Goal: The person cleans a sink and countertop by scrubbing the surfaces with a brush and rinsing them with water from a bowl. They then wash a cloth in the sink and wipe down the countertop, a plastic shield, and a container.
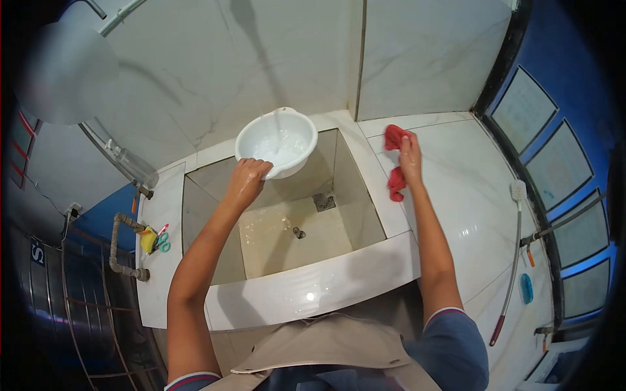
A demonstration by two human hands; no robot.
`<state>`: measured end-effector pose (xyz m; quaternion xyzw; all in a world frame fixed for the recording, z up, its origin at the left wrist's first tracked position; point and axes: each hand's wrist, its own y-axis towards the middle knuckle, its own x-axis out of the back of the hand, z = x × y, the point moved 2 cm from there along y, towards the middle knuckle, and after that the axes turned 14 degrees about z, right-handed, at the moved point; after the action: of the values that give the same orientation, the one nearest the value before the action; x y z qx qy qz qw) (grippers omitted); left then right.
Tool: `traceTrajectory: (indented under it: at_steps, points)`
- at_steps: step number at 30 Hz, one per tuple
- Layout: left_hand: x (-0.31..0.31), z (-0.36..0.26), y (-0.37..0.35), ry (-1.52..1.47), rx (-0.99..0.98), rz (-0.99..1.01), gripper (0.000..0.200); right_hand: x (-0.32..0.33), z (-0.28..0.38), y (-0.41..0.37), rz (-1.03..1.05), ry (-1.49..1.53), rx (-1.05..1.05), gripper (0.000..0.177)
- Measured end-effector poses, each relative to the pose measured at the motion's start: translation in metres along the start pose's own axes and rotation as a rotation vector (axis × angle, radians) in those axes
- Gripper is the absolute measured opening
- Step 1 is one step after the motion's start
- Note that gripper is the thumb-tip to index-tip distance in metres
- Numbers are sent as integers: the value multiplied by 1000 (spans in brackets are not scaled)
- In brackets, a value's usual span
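Observation:
My left hand (249,182) grips the near rim of a white plastic basin (297,155), tilted slightly toward me above the back of the sink. Water runs down into the basin, and some water shows inside it. On the right, my right hand (410,159) is closed on a wet red cloth (395,138) over the tiled counter. Part of the cloth hangs below the fingers. Under the basin lies the deep tiled sink (274,251), with a drain in its floor and a thin layer of water.
A long-handled brush (518,195) and a blue brush or soap dish (526,289) lie on the right counter. On the left ledge are a yellow sponge (149,239) and green-handled scissors (163,244). Pipes (115,238) stick out at the left edge.

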<state>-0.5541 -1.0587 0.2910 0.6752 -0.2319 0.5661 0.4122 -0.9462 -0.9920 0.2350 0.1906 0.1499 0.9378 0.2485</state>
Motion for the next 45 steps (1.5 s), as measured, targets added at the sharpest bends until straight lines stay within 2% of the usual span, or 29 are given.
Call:
traceTrajectory:
  at_steps: [1,2,3,5,6,8,11,13,15,17,19,21,24,25,26,27,28,29,30,33,36,37,38,40,41,42,43,44,45]
  points:
    - [5,2,1,6,-14,-13,18,10,-4,1,-15,-95,39,29]
    - [8,4,1,5,-6,-14,18,20,-3,-3,65,-300,68,29]
    - [11,7,3,7,-18,-12,18,25,-19,-9,74,-300,71,29]
    - [15,7,1,11,-22,-12,17,19,-68,-22,272,-549,-95,33]
    - [16,7,1,18,-19,-10,17,13,-68,-31,278,-550,-90,33]
    - [20,9,2,29,-17,-5,17,0,-70,-45,223,-1003,-55,39]
    - [19,5,1,8,-31,6,19,-2,-77,-42,220,-962,-5,47]
    - [19,3,-2,19,-99,-88,23,-1,-74,-42,285,-947,-84,48]
    - [8,9,-2,29,-94,-80,27,-10,-93,-40,246,-978,78,43]
    - [6,7,4,11,-56,-14,29,-35,-87,-24,560,-843,-260,32]
    - [11,-10,13,29,-89,-101,29,-60,-87,-30,379,-872,126,31]
    - [-4,6,21,15,-46,-4,28,-53,-56,-46,458,-920,131,33]
    - [4,-5,28,88,-21,-24,26,8,-45,-86,425,-841,-42,35]
    - [4,-4,27,89,-23,-22,26,36,-65,-105,289,-861,59,33]
    - [4,-1,26,96,-29,-8,25,72,-77,-123,253,-955,1,33]
    - [5,2,26,104,-33,3,24,110,-90,-141,157,-990,-107,32]
    - [7,1,25,109,-29,-6,24,150,-60,-151,221,-976,-407,33]
    - [9,-1,24,136,-35,12,23,190,-85,-168,129,-1102,-317,34]
    - [11,-4,22,161,-42,31,23,226,-97,-176,59,-1159,-327,39]
    - [10,-6,22,155,-13,99,21,308,-129,-160,-69,-1117,-471,45]
    - [1,-4,19,113,-7,58,21,353,-190,-102,-131,-1136,-480,46]
    - [-1,-5,18,119,10,60,21,361,-217,-75,-145,-1268,-540,46]
    - [-2,-6,17,134,37,90,21,361,-241,-48,-158,-1400,-600,46]
    - [-4,-8,21,159,75,123,22,339,-272,11,-198,-1330,-475,45]
    - [-4,-10,24,160,66,127,21,332,-325,52,-111,-1417,-388,41]
    - [-5,-9,26,166,64,143,21,256,-300,107,130,-1578,-306,38]
    - [-7,-8,26,168,75,154,21,209,-248,123,177,-1290,-276,34]
    - [-10,-7,26,186,90,138,22,162,-246,136,6,-1185,-58,32]
    - [-11,-5,26,206,105,121,22,116,-200,140,191,-1254,-86,33]
